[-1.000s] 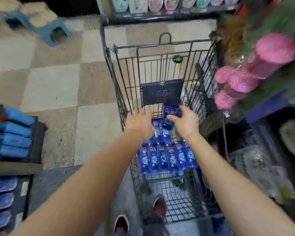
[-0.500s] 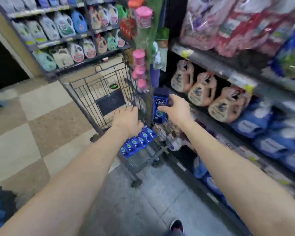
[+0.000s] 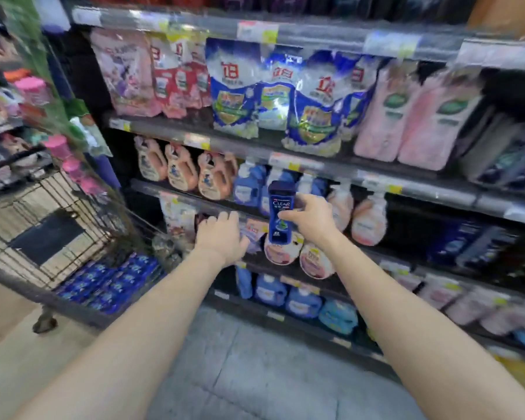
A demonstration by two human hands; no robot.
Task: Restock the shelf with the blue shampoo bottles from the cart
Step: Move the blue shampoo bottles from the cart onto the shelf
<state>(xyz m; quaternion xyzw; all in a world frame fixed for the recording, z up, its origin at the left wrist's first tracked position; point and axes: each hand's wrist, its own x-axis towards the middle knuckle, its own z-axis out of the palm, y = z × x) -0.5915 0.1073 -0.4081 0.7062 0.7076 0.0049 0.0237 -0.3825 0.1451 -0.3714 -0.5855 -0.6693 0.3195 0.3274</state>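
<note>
Dark blue shampoo bottle (image 3: 281, 215) with white lettering, black wire cart (image 3: 58, 213), pink and blue-white pouches (image 3: 312, 110).

My right hand (image 3: 311, 218): grips blue shampoo bottle (image 3: 281, 216) upright, twelve o'clock.
My left hand (image 3: 222, 237): fingers loose, just beside.
Cart (image 3: 19, 281): nine o'clock.

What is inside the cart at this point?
Blue shampoo bottles lie in rows on the floor of the cart. Blur hides their count, and its near rim covers anything lower.

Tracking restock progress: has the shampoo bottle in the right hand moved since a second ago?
Yes. The shampoo bottle, gripped by the right hand, has gone rightward out of the cart to the shelf front.
</note>
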